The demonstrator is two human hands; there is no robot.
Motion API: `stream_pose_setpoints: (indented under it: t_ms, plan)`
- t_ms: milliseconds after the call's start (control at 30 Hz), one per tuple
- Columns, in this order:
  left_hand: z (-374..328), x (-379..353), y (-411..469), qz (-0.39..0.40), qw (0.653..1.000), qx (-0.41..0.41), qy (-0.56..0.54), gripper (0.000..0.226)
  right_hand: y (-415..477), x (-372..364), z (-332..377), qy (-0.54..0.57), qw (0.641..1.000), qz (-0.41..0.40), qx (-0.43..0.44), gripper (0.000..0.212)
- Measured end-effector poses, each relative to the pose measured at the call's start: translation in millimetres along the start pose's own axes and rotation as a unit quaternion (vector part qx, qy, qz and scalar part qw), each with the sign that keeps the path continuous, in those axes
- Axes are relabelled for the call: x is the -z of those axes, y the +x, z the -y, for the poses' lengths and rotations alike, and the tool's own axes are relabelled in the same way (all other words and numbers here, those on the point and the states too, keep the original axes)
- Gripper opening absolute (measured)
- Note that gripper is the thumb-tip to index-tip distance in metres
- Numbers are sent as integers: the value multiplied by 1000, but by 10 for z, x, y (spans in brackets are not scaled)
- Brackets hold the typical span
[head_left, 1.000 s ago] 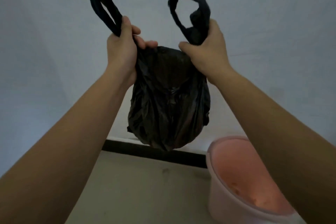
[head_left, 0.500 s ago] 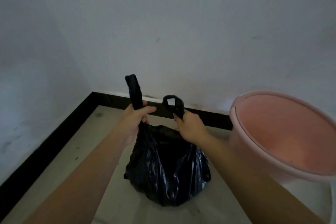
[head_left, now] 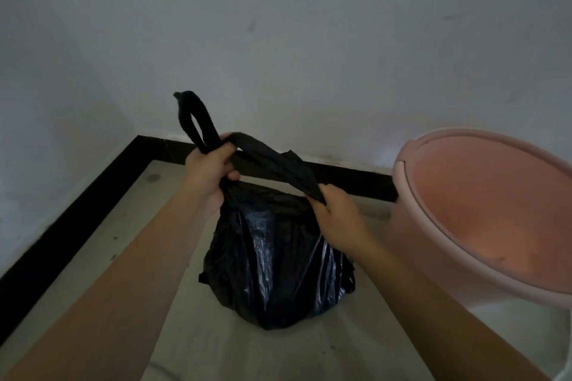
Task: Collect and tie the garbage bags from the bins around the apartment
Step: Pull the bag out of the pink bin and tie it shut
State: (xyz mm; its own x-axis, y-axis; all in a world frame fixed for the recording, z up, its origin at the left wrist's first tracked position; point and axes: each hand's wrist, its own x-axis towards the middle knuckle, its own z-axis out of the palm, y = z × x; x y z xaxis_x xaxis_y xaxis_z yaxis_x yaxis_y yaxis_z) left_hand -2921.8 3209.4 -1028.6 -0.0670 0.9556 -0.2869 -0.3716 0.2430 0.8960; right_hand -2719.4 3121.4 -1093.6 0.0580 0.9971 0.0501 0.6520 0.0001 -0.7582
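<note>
The black garbage bag point(head_left: 275, 263) sits on the floor point(head_left: 130, 244) in a corner, just left of the pink bin point(head_left: 483, 219) it evidently came from. The left hand point(head_left: 210, 176) is clenched around one handle loop point(head_left: 195, 120), which stands up above the fist. The right hand point(head_left: 337, 219) grips the other handle, drawn across toward the left hand. The bag is out of the bin and the handles are crossing, so the knot looks begun but not pulled tight. The bag's contents are hidden, and the bin's right side is cut off.
</note>
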Motion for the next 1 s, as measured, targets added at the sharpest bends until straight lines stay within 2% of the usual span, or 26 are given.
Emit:
stream_pose_setpoints:
  t_ms: [67,133,200,233,300,333,433,500,600,667,700,800,867,933,1000]
  plan:
    - [12,53,41,61,995,41,-72,16,19,94,9,142,989,-12,-43,26]
    - [11,77,63,93,981,73,-155,13,45,160,85,264,960,-49,-84,27]
    - [30,80,86,68,978,76,-182,11,94,154,130,359,923,-72,-118,28]
    - [52,75,83,58,978,78,-186,19,111,143,167,400,902,-77,-142,28]
    - [125,79,75,52,976,92,-190,32,126,113,207,428,884,-79,-171,29]
    - [153,97,74,56,977,109,-173,34,135,100,208,407,894,-77,-170,30]
    - [189,159,67,123,973,183,-63,25,134,54,176,217,973,-15,-78,34]
    - [191,180,47,191,958,213,4,15,169,44,133,167,985,8,-37,34]
    - [239,222,-9,255,940,200,102,27,271,97,65,81,996,45,4,20]
    - [289,223,-59,300,924,188,144,27,314,104,35,-61,989,119,61,13]
    - [307,194,-75,317,917,186,159,26,319,86,25,-139,974,154,90,14]
    - [337,74,-82,276,925,184,187,31,320,8,25,-287,928,186,149,21]
    - [334,45,-66,245,936,186,172,33,341,-3,14,-274,933,181,144,25]
    - [344,70,-56,248,939,197,136,32,377,32,-37,-186,959,185,104,24]
    - [366,91,-44,263,935,216,101,31,419,87,-89,-119,970,203,66,27]
